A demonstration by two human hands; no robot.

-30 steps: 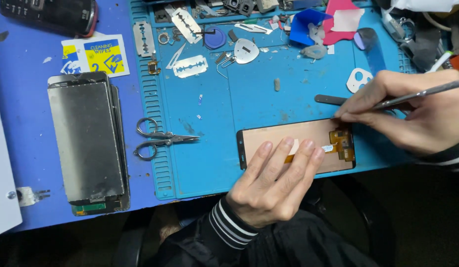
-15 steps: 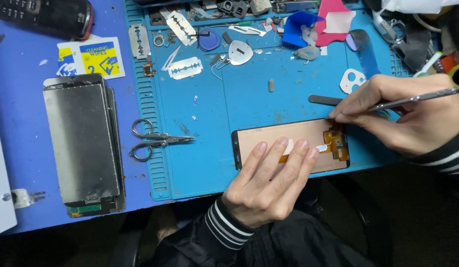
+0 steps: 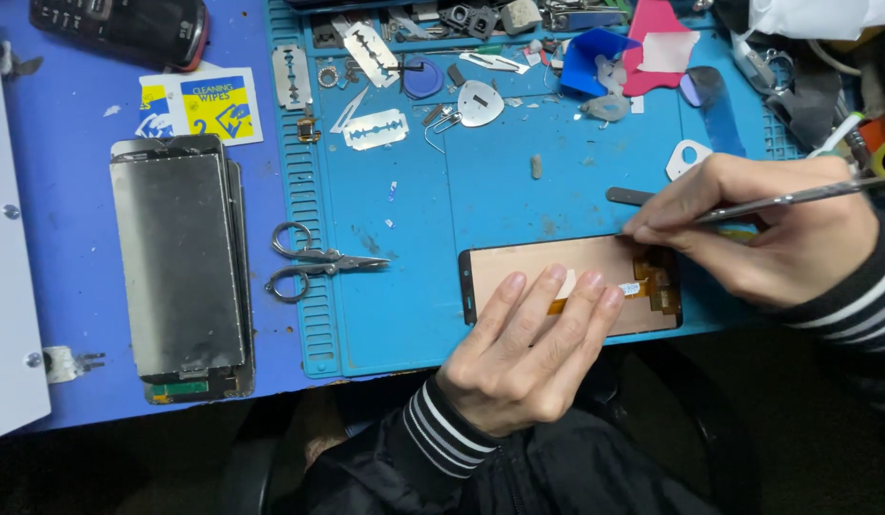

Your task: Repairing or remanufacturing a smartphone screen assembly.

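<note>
Head cam: left hand [image 3: 519,358] with fingers spread flat, pinning the phone screen panel [image 3: 557,272] face-down near the blue mat's [image 3: 414,305] front edge, right hand [image 3: 767,229] pinching metal tweezers [image 3: 786,200] at the orange flex cable [image 3: 657,281], scissors [image 3: 313,262] just left.

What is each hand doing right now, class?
Left hand: open, fingers flat on the phone display panel, holding nothing.
Right hand: closed on a thin metal tool.

Bright even overhead light, soft shadows, sharp focus, dark lower edge, mild glare
</note>
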